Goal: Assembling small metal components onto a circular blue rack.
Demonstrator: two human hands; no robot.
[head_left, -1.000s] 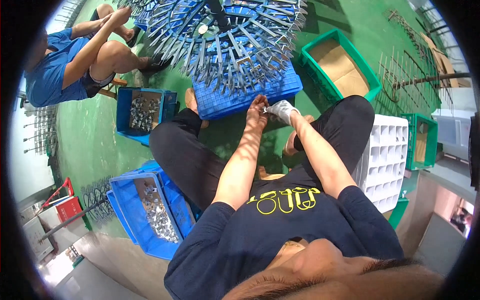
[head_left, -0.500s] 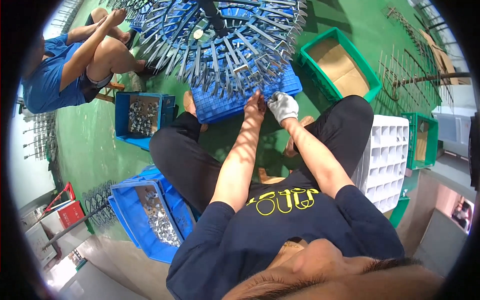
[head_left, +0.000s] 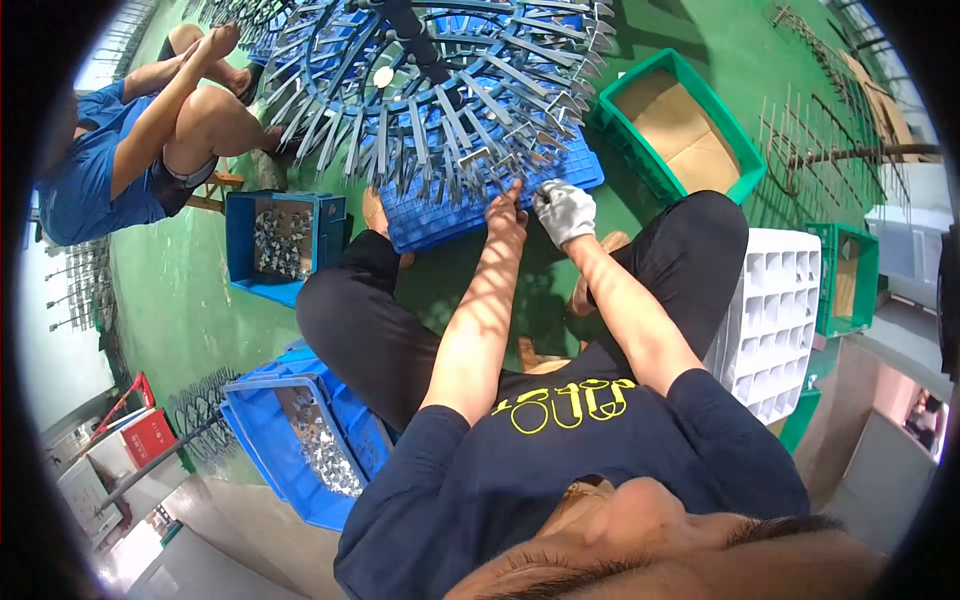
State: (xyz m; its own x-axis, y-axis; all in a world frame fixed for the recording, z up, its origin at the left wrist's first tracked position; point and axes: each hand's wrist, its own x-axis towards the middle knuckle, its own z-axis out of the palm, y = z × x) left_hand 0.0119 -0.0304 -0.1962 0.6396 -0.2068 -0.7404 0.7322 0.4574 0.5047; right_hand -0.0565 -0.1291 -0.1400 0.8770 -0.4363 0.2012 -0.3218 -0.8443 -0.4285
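Bare left hand [head_left: 507, 213] and gloved right hand [head_left: 565, 211] pinch at small metal clip [head_left: 524, 165] on near edge of round spoked rack [head_left: 440, 90], above blue crate [head_left: 480, 205]. Grip closure unclear. Step: mounting or removing clip; next needs steady alignment on prong.

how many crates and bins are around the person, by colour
blue crates: 3 (one by the co-worker, one at lower left, one upside down under the spoked metal rack)
green bins: 2 (second one at right)
white divided tray: 1
total: 6
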